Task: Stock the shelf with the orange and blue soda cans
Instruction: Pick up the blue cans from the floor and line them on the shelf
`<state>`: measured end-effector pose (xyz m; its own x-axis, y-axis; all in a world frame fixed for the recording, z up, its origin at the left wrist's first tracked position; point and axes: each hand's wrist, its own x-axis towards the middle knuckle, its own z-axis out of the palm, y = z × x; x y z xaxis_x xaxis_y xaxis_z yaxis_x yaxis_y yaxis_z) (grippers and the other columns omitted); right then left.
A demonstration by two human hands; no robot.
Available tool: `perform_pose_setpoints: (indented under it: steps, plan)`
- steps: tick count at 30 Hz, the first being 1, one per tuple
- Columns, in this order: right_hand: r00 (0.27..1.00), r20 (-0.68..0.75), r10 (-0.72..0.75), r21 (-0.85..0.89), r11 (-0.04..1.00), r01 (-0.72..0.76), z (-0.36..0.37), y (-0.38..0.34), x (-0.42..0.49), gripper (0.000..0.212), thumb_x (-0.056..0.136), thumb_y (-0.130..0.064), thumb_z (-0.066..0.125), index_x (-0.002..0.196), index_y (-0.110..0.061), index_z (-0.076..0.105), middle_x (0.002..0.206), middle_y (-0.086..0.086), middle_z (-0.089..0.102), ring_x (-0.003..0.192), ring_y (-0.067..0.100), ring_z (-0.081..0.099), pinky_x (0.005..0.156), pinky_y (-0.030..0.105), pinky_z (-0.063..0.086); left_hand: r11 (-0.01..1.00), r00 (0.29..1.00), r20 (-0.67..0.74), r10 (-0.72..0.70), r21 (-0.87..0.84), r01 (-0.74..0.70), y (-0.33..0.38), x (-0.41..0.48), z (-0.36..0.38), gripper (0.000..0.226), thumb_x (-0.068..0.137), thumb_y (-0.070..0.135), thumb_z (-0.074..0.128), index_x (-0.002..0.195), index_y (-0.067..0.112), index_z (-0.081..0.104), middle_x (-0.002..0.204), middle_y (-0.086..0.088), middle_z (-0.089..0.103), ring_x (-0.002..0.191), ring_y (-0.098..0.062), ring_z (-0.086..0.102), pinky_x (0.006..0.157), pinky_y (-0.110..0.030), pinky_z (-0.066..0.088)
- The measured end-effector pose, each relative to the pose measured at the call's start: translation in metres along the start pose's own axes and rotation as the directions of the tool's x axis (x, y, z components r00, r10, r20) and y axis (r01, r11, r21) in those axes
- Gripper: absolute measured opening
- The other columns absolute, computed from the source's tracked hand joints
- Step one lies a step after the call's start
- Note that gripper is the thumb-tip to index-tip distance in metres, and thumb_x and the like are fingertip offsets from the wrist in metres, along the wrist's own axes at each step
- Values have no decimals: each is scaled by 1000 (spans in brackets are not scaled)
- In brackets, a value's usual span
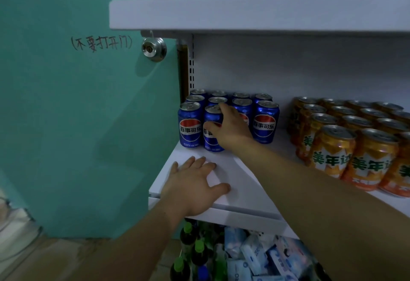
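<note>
While the right hand grasps one can, fingers hooked over its top rim and thumb laid across the front label, the left hand lies flat and relaxed, fingers spread, palm on the shelf by its front left corner. Held can: front row of the blue cans, second from the left, upright, base on or just off the shelf; cannot tell which. Block of blue cans sits at the shelf's back left corner, several rows deep, cans touching or nearly so. Orange cans stand in a second block toward the right edge, running from the back up to the front lip, with a bare strip of shelf between the two colours. Handling, as a judgement: tabs look unpulled, so the cans are probably full, weighty for their size and stiff-walled, yet thin enough to dent if knocked. Painted metal looks smooth, likely slick. Neighbours leave little room for fingers down the sides, so a hold over the rim with the thumb on the open front wall suits; round the mid-wall once clear. Beyond the shelf's left edge, a green door with a lock; beneath, green-capped bottles and pale packs.
</note>
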<state>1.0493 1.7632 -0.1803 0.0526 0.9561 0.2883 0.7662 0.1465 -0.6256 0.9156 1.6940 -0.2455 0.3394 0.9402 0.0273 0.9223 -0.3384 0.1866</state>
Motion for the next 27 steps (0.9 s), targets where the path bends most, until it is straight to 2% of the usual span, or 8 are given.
perform_pose_setpoints:
  steps: [5, 11, 13, 16, 18, 20, 23, 27]
  plan:
    - [1000, -20, -7, 28, 1000, 8, 4, 4, 1, 71, 92, -42, 59, 151, -23, 23, 156, 1, 25, 139, 25, 33, 106, 38, 35, 1000, 1000, -2, 4, 13, -4, 0, -1, -1, 75, 85, 74, 32, 149, 38, 20, 161, 9, 10, 148, -14, 5, 119, -49, 2]
    - [994, 104, 28, -105, 994, -17, -29, -2, -16, 94, 87, -52, 62, 155, -25, 2, 162, 1, 8, 146, 24, 18, 114, 40, 26, 1000, 1000, 31, 2, 9, -2, 1, 0, -7, 74, 87, 72, 33, 150, 35, 21, 161, 8, 11, 148, -14, 6, 119, -48, 2]
    - [994, 108, 16, -194, 981, 6, -54, -4, -32, 90, 86, -56, 61, 154, -20, 13, 159, 4, 21, 142, 26, 29, 112, 39, 32, 1000, 999, 52, 4, 9, -4, 2, -1, -9, 75, 88, 72, 33, 151, 34, 20, 161, 6, 9, 148, -16, 5, 119, -49, 2]
    - [994, 109, 1, -314, 949, 33, -97, 0, -72, 71, 87, -54, 58, 145, -21, 34, 144, 6, 46, 127, 27, 47, 102, 37, 41, 1000, 996, 89, 6, 9, -7, 4, -7, -14, 75, 89, 71, 30, 152, 31, 18, 162, 4, 7, 149, -17, 4, 119, -50, 2]
    - [995, 96, 13, -394, 919, 26, -129, 8, -103, 61, 90, -51, 56, 141, -21, 40, 139, 7, 50, 121, 27, 51, 96, 34, 42, 1000, 994, 111, -8, 1, 8, 11, -12, -17, 76, 90, 69, 33, 152, 28, 19, 162, 1, 9, 148, -19, 6, 119, -49, 5]
    - [997, 42, 59, -456, 889, -33, -160, 16, -136, 63, 90, -52, 54, 142, -20, 39, 139, 8, 51, 119, 28, 52, 93, 34, 43, 1000, 990, 139, -10, -16, 12, 28, -20, -19, 78, 88, 69, 38, 152, 25, 23, 161, -1, 13, 147, -21, 12, 119, -46, 10]
    - [987, -48, 153, -474, 866, -157, -198, 32, -187, 64, 89, -51, 55, 143, -20, 38, 138, 7, 51, 117, 29, 53, 87, 33, 42, 993, 976, 194, 94, -86, -79, 77, -41, -19, 78, 86, 66, 49, 149, 23, 30, 159, 1, 23, 144, -20, 24, 117, -40, 21]
    - [952, -98, 289, -459, 836, -301, -237, 55, -264, 62, 92, -48, 54, 144, -21, 36, 144, 10, 46, 125, 32, 48, 97, 38, 40, 942, 922, 227, 314, -193, -273, 160, -83, -7, 72, 85, 58, 58, 145, 21, 40, 152, -1, 35, 136, -20, 37, 111, -35, 32]
